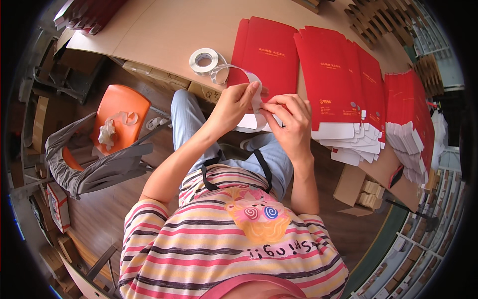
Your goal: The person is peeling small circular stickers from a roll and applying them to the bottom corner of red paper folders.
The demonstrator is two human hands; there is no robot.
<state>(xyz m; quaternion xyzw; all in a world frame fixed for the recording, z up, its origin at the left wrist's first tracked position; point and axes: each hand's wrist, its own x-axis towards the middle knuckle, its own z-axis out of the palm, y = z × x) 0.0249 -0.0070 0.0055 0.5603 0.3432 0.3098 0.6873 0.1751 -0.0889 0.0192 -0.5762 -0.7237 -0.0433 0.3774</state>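
Observation:
My left hand [233, 109] grips a strip of round clear stickers [256, 97] between thumb and fingers, over the table's front edge. The strip curls back to a white sticker roll [203, 61] lying on the table. Close on the right, my right hand [292, 122] pinches the strip's edge with thumb and forefinger; whether a loose sticker is between those fingertips is too small to tell. Just beyond both hands lies a flat red folded box [271, 56], its white flaps [251, 122] showing below my hands.
Right of it are overlapping red flat boxes [328, 74] with white flaps, then another red stack [406, 99]. An open carton [359, 192] stands below the table's right side. At left is an orange chair [122, 112] with tape scraps and a grey jacket [94, 172].

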